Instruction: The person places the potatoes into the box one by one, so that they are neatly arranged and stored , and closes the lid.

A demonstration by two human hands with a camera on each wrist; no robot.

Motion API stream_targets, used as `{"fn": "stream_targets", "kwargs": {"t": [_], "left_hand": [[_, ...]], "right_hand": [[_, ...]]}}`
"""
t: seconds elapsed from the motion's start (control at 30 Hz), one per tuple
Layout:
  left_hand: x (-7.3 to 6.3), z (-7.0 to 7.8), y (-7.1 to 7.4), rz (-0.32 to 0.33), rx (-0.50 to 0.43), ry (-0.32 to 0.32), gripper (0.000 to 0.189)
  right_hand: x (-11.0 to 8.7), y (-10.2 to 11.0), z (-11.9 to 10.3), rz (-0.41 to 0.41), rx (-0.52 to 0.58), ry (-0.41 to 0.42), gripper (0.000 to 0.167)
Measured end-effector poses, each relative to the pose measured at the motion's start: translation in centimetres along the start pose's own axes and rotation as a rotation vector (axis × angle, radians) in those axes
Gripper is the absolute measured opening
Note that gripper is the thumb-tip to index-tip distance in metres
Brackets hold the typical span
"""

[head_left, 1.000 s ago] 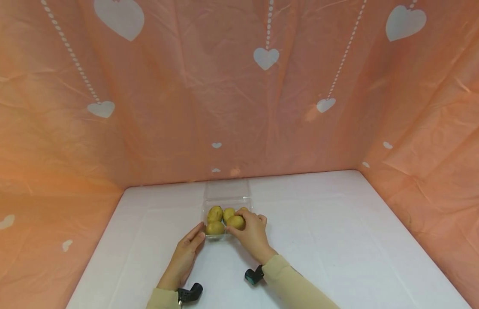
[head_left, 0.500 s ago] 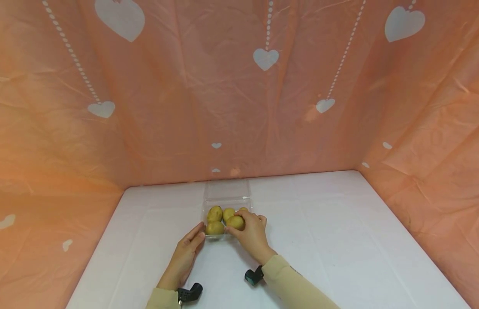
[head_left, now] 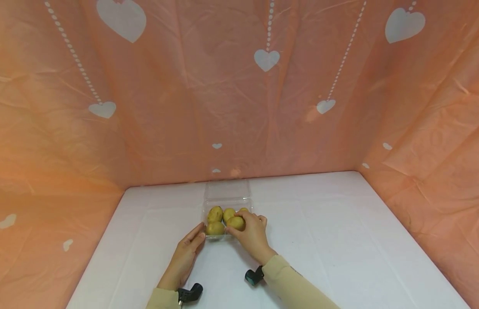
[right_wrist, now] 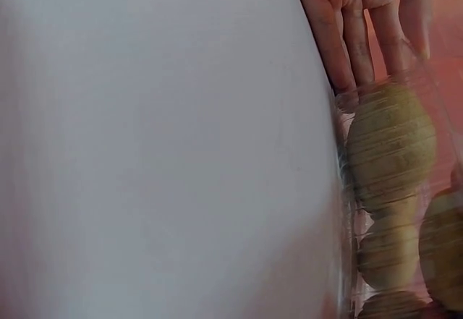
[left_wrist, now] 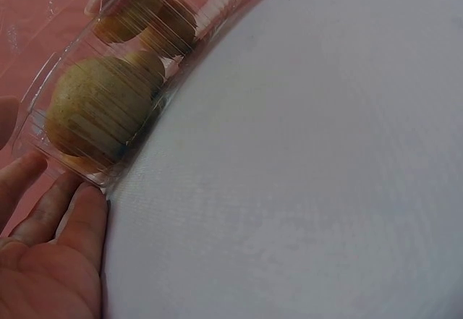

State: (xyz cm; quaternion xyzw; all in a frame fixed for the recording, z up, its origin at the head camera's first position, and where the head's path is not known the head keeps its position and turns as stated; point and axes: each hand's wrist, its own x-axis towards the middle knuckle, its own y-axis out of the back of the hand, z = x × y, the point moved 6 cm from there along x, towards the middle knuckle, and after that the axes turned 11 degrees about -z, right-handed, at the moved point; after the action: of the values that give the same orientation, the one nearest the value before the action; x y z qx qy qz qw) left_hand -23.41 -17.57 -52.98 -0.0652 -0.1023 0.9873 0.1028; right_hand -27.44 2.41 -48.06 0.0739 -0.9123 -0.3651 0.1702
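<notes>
A clear plastic clamshell box (head_left: 214, 237) holds several yellow-brown potatoes, its lid (head_left: 227, 189) lying back on the far side. My right hand (head_left: 252, 236) grips one potato (head_left: 236, 222) between thumb and fingers at the box's near right corner. Another potato (head_left: 215, 228) lies in the near left corner. My left hand (head_left: 185, 253) touches the left wall with nearly straight fingers. In the left wrist view, the left hand's fingertips (left_wrist: 90, 196) meet the box's end beside a potato (left_wrist: 98, 109). The right wrist view shows the gripped potato (right_wrist: 443, 250) only partly.
A white-covered table (head_left: 332, 223) carries the box near its middle. Orange cloth with white hearts (head_left: 239, 107) rises at the back and both sides. Each wrist wears a small black camera, one at the left wrist (head_left: 190, 293) and one at the right (head_left: 254, 275).
</notes>
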Motion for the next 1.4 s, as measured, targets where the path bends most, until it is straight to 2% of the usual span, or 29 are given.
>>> {"fn": "stream_targets", "kwargs": {"t": [0.27, 0.67, 0.93, 1.13, 1.23, 1.4], "left_hand": [[0.0, 0.1, -0.3, -0.004, 0.001, 0.002, 0.056], [0.0, 0.1, -0.6, -0.005, 0.013, -0.003, 0.056], [-0.3, 0.0, -0.7, 0.002, 0.076, 0.008, 0.056], [-0.7, -0.2, -0.5, 0.024, 0.107, 0.033, 0.055], [-0.9, -0.2, -0.5, 0.016, 0.101, 0.049, 0.056], [-0.9, 0.7, -0.2, -0.02, 0.066, 0.045, 0.06]], "right_hand": [[-0.1, 0.3, -0.1, -0.007, 0.02, -0.005, 0.048], [-0.1, 0.5, 0.0, 0.005, 0.035, 0.039, 0.039], [-0.6, 0.7, 0.3, 0.003, 0.04, 0.043, 0.039], [-1.1, 1.0, 0.1, -0.032, 0.063, 0.054, 0.04], [-1.2, 1.4, 0.1, -0.058, 0.094, 0.063, 0.04], [-0.3, 3.1, 0.9, -0.098, 0.263, 0.004, 0.042]]}}
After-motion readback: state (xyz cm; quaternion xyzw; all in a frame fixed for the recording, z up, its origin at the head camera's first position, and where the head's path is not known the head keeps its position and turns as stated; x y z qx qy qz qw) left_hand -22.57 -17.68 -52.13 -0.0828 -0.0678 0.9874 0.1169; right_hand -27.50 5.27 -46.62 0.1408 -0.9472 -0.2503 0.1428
